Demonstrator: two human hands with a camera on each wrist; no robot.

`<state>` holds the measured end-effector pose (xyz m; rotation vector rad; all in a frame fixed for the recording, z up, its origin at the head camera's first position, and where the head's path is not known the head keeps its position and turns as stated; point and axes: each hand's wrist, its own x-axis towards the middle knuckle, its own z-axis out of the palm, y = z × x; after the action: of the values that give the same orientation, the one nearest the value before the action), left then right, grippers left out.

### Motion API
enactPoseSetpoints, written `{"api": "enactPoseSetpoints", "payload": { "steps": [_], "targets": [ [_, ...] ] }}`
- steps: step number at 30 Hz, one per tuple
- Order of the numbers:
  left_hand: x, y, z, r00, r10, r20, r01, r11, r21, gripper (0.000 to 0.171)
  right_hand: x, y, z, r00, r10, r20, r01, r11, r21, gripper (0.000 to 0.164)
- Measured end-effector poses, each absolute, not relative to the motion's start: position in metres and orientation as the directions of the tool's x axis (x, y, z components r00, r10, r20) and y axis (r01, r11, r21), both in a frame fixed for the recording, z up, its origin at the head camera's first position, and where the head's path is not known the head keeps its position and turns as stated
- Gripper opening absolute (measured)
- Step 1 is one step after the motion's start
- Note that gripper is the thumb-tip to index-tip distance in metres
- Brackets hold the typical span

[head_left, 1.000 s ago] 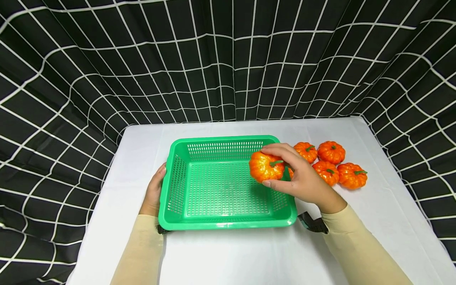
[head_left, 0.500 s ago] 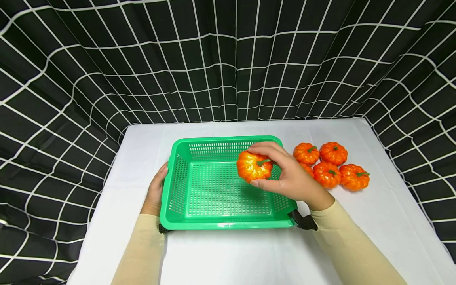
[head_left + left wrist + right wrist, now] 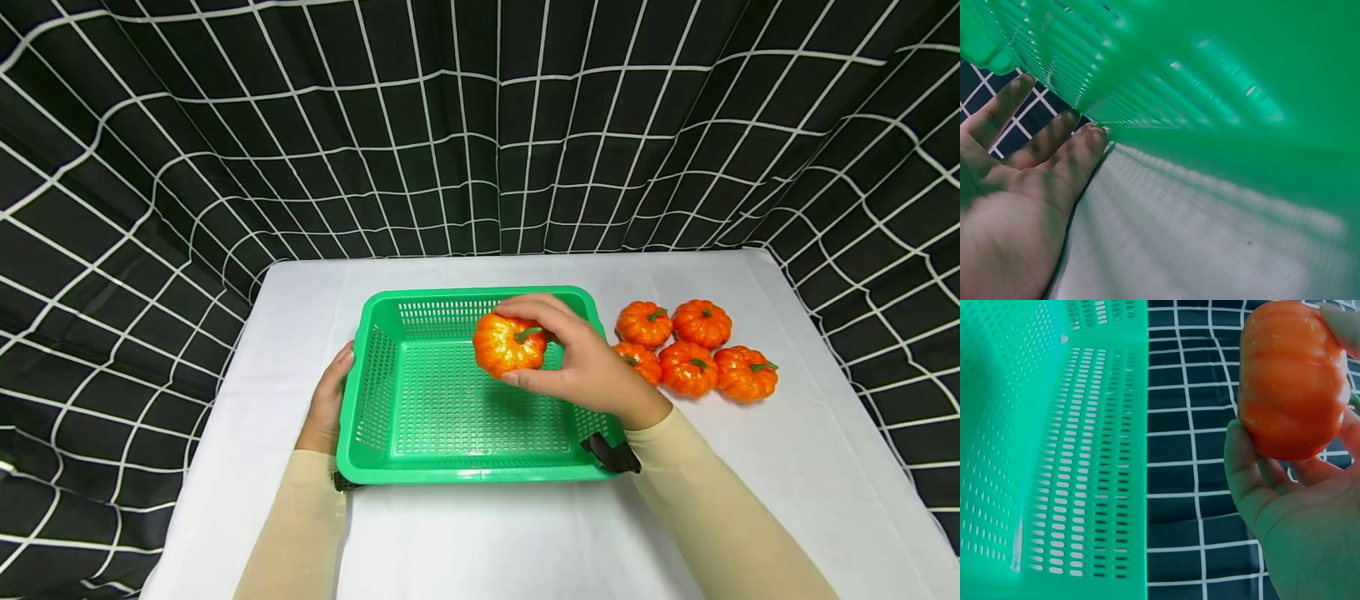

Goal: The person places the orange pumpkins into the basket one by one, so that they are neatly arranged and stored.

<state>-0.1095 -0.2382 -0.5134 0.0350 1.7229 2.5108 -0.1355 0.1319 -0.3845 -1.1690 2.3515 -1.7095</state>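
Note:
My right hand (image 3: 581, 358) grips a small orange pumpkin (image 3: 507, 346) with a green stem, thumb on the near side and fingers on the far side. The pumpkin is held over the right half of a green plastic basket (image 3: 465, 477) with slotted walls. In the right wrist view the pumpkin (image 3: 1291, 381) sits between thumb and fingertips, beside the basket wall (image 3: 1079, 487). My left hand (image 3: 327, 400) rests against the basket's outer left side. The left wrist view shows that hand (image 3: 1029, 181) with its fingers extended along the slotted wall (image 3: 1166, 87).
Several more orange pumpkins (image 3: 701, 323) lie grouped on the white tablecloth (image 3: 795, 475) right of the basket; one of them (image 3: 637, 360) is partly hidden by my right hand. A black curtain (image 3: 487, 125) with a white grid surrounds the table at back and sides.
My right hand has carried the pumpkin leftward, from the basket's right side further in over it. The left hand has stayed at the basket's left side.

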Motion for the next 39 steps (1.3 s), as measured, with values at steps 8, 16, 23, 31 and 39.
{"api": "enactPoseSetpoints", "payload": {
  "steps": [8, 16, 23, 31, 39],
  "targets": [
    [-0.11, -0.24, -0.514, -0.994, 0.108, -0.01, -0.048, -0.359, 0.932, 0.054, -0.142, 0.118, -0.387, -0.726, -0.57, 0.386, -0.542, 0.128, -0.831, 0.065],
    [-0.111, -0.242, -0.517, -0.994, 0.112, 0.002, -0.04, -0.376, 0.926, 0.051, -0.148, 0.106, -0.387, -0.74, -0.579, 0.341, -0.506, 0.146, -0.85, 0.063],
    [-0.112, -0.242, -0.517, -0.992, 0.123, -0.004, -0.05, -0.377, 0.925, 0.051, -0.151, 0.094, -0.389, -0.732, -0.601, 0.319, -0.489, 0.138, -0.861, 0.064],
    [-0.115, -0.242, -0.519, -0.993, 0.118, -0.004, -0.047, -0.365, 0.93, 0.051, -0.156, 0.076, -0.386, -0.728, -0.62, 0.292, -0.458, 0.122, -0.881, 0.063],
    [-0.114, -0.242, -0.519, -0.993, 0.115, -0.014, -0.053, -0.346, 0.937, 0.051, -0.16, 0.064, -0.387, -0.718, -0.639, 0.275, -0.442, 0.113, -0.89, 0.063]
  ]
}}
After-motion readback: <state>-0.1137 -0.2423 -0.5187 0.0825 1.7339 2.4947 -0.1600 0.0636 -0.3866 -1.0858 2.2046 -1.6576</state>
